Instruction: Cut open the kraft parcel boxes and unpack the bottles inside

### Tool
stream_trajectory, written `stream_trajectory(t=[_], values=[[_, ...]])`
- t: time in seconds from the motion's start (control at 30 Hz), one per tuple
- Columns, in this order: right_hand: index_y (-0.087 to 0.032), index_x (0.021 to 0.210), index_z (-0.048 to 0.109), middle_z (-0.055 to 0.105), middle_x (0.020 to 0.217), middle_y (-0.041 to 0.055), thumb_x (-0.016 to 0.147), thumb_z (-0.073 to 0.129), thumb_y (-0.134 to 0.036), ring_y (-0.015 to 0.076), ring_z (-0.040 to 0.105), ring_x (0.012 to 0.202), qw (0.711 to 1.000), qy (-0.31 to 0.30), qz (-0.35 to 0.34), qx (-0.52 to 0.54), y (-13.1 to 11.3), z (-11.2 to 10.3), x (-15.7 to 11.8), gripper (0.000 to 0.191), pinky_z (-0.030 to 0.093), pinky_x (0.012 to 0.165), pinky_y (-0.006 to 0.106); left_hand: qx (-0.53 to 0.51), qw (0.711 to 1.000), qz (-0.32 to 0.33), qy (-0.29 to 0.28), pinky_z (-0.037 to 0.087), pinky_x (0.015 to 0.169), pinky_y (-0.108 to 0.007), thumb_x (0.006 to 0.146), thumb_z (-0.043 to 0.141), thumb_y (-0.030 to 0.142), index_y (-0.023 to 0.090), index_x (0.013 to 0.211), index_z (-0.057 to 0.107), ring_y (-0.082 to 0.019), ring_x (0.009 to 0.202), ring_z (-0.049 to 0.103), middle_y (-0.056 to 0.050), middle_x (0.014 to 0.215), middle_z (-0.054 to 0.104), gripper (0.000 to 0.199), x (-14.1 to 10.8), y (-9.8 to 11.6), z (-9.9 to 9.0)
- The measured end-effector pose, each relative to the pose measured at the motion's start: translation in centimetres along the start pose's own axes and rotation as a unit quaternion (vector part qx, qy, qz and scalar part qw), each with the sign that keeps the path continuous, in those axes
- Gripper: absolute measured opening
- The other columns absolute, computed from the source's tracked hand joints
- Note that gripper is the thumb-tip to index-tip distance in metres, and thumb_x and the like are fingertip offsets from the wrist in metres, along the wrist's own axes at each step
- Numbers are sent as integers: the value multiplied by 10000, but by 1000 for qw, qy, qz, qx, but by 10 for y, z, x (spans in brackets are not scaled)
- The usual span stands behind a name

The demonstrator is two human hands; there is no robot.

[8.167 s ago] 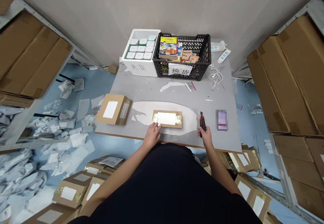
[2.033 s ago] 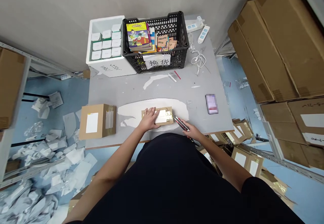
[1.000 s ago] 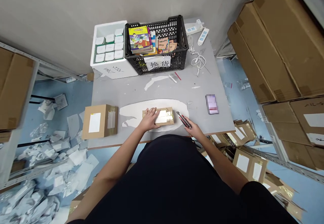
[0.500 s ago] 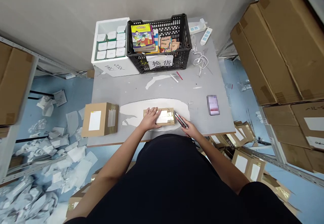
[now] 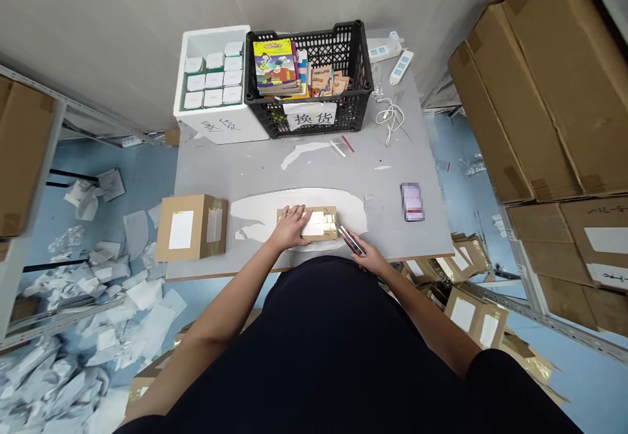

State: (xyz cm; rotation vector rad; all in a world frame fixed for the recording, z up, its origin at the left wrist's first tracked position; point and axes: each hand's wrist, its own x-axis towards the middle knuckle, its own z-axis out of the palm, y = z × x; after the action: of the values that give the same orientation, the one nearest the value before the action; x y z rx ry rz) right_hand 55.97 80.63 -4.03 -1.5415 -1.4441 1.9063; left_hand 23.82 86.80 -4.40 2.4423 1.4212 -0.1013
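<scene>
My left hand (image 5: 293,226) lies flat with spread fingers on the left part of a small cardboard parcel (image 5: 320,223), which is sealed with gold tape and has a white label. My right hand (image 5: 369,255) is shut around a red and black utility knife (image 5: 352,241). The knife slants up and left, its tip close to the parcel's lower right corner. I cannot tell whether the tip touches the parcel.
A larger taped carton (image 5: 191,228) stands left on the grey table (image 5: 314,175), with a blurred phone (image 5: 413,201) to the right. At the back are a foam box (image 5: 220,131), black crate (image 5: 360,61), cable (image 5: 391,120) and power strip (image 5: 401,67).
Since the earliest frame, my left hand has moved onto the parcel. The knife has gone from nearly upright to slanting toward the parcel's corner. In the last second, the hands have barely moved.
</scene>
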Motion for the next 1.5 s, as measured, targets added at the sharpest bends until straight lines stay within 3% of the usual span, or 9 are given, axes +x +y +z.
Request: stream_trajectory(t=[0.3,0.5,0.63,0.77,0.93,1.17,1.3,1.4,1.5], values=[[-333,1508,283,631,732,-30,774,593,-227,91,520,430,1000,-20,3,-21,0,-2,-8,804,448,415,205,8,1000,11,-3,79,1159,-543,653,698,623,158,1487,287,-369,1404,242,-211,1505,317,1040,-5,2,-1],[-331,1482,344,674,1039,21,753,625,-232,63,515,465,1000,1,-19,-4,13,0,-18,788,474,446,207,19,1000,5,-5,84,1166,-522,657,691,635,163,1497,264,-355,1418,227,-200,1517,309,1053,-5,2,-2],[-299,1478,341,679,857,-9,754,643,-276,80,525,446,997,61,0,41,19,7,-20,785,494,456,227,17,999,-40,10,102,1159,-526,672,658,684,155,1494,268,-358,1417,233,-217,1525,291,1052,0,2,-2],[-229,1397,383,654,785,-5,748,677,-358,149,639,564,966,154,13,209,6,20,1,725,572,557,300,6,996,-90,25,132,1145,-527,702,619,707,165,1487,282,-364,1416,238,-223,1524,290,1012,1,8,-1],[-231,1081,509,678,988,64,694,754,-396,231,699,924,925,120,0,360,-25,34,44,487,593,772,369,-15,990,-131,43,192,1109,-533,713,623,697,175,1474,299,-380,1390,271,-221,1511,315,977,-1,19,-3],[-248,1094,516,652,1017,15,676,716,-405,169,660,882,943,144,-88,286,-68,39,102,489,569,706,291,-138,961,-230,69,442,931,-376,829,568,539,168,1423,375,-290,1155,540,-147,1300,536,726,-14,35,-4],[-226,1075,544,670,1013,16,662,704,-391,148,635,820,962,122,-110,218,-88,37,128,473,526,652,249,-247,923,-278,98,502,838,-320,887,504,420,190,1409,404,-207,981,624,-96,1217,587,579,-33,43,8],[-227,1072,540,676,1047,28,659,707,-386,151,640,835,961,131,-104,219,-85,35,128,473,529,682,264,-256,910,-300,132,503,880,-350,888,505,429,203,1414,404,-231,1079,600,-114,1283,551,581,-38,33,9],[-227,1070,533,676,955,16,642,724,-403,164,656,795,955,189,-62,220,-60,34,103,501,546,661,279,-201,925,-285,149,418,1027,-417,872,536,427,200,1420,395,-296,1331,413,-146,1447,415,610,-28,9,0]])
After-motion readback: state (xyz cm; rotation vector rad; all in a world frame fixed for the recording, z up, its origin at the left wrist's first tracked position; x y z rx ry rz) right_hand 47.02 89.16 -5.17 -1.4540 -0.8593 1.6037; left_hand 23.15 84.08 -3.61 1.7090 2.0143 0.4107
